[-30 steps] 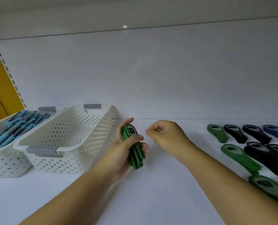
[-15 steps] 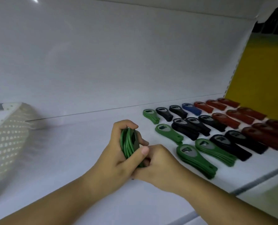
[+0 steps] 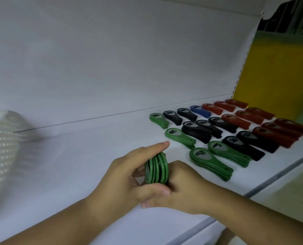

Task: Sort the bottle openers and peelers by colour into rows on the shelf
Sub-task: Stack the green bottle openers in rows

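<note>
Left hand [image 3: 127, 175] fingers clamp green openers [image 3: 156, 169]; right hand [image 3: 184, 186] fingers curled against them, grip hidden. Basket [image 3: 0, 138] blurred, contents unseen.

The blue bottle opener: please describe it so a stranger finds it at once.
On the white shelf, look at the row nearest the back wall. Between a black opener stack and a red opener stack lies the blue plastic bottle opener, the only blue one.

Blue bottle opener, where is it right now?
In the head view, the blue bottle opener lies right of centre in the back row, between a black opener and a red opener.
</note>
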`<state>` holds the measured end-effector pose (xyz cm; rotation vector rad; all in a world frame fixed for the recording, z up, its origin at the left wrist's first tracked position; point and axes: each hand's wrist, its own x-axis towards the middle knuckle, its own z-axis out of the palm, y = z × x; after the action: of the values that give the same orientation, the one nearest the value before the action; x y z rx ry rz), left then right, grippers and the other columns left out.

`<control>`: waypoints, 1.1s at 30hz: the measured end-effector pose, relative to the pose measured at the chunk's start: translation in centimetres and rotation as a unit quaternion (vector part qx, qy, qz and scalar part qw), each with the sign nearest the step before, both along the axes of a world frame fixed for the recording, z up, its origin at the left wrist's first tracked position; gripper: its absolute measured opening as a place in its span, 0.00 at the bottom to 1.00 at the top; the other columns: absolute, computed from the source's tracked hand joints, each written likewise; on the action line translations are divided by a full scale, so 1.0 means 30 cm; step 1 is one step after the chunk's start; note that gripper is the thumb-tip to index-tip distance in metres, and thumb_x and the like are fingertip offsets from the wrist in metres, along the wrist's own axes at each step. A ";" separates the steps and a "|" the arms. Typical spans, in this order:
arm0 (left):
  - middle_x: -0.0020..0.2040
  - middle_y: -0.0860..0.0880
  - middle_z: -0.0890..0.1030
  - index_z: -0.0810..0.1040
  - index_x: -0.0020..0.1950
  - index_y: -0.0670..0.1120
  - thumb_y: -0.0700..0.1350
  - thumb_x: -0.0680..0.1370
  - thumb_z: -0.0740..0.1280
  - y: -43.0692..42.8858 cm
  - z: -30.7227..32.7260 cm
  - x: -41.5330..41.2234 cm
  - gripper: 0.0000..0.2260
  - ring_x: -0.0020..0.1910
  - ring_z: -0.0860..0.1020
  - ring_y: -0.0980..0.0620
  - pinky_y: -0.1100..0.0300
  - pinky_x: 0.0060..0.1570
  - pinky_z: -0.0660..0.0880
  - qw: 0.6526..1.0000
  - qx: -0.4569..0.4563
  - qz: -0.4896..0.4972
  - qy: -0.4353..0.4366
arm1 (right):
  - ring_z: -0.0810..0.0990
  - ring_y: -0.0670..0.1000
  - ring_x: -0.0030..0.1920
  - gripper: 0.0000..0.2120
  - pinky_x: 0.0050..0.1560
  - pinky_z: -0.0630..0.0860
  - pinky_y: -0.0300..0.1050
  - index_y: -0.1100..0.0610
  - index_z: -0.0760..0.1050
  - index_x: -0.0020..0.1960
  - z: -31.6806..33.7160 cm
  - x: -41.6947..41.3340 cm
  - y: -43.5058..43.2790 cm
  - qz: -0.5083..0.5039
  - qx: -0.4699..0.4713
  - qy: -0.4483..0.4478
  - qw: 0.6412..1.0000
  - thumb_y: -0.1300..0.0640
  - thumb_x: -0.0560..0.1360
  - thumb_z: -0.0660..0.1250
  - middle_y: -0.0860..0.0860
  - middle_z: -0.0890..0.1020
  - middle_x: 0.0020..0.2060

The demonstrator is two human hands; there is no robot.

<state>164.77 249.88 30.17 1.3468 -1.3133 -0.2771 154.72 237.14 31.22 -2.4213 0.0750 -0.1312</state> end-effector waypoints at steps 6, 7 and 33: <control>0.49 0.50 0.81 0.78 0.55 0.67 0.43 0.61 0.81 0.010 0.016 -0.008 0.28 0.47 0.83 0.49 0.64 0.45 0.79 0.997 -0.012 0.004 0.075 | 0.79 0.47 0.38 0.10 0.43 0.77 0.50 0.52 0.77 0.35 0.016 -0.004 0.004 0.002 0.108 0.030 0.994 0.50 0.65 0.78 0.42 0.79 0.33; 0.47 0.50 0.82 0.79 0.54 0.66 0.42 0.62 0.80 0.011 0.021 -0.010 0.28 0.45 0.83 0.47 0.62 0.44 0.79 0.995 -0.026 0.008 0.094 | 0.75 0.49 0.36 0.13 0.42 0.73 0.47 0.54 0.78 0.36 0.021 -0.007 -0.003 0.008 0.149 0.030 0.988 0.48 0.64 0.78 0.49 0.78 0.31; 0.45 0.47 0.83 0.83 0.50 0.51 0.36 0.64 0.73 -0.006 0.028 0.024 0.18 0.45 0.84 0.44 0.54 0.42 0.81 0.961 -0.053 0.045 0.267 | 0.75 0.38 0.31 0.06 0.36 0.70 0.27 0.60 0.81 0.39 0.071 0.025 -0.024 0.000 0.241 0.108 0.965 0.57 0.71 0.74 0.44 0.79 0.28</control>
<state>165.48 249.71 31.02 1.1315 -0.8014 -0.4634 155.46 236.42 33.34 -1.9398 0.1850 0.1395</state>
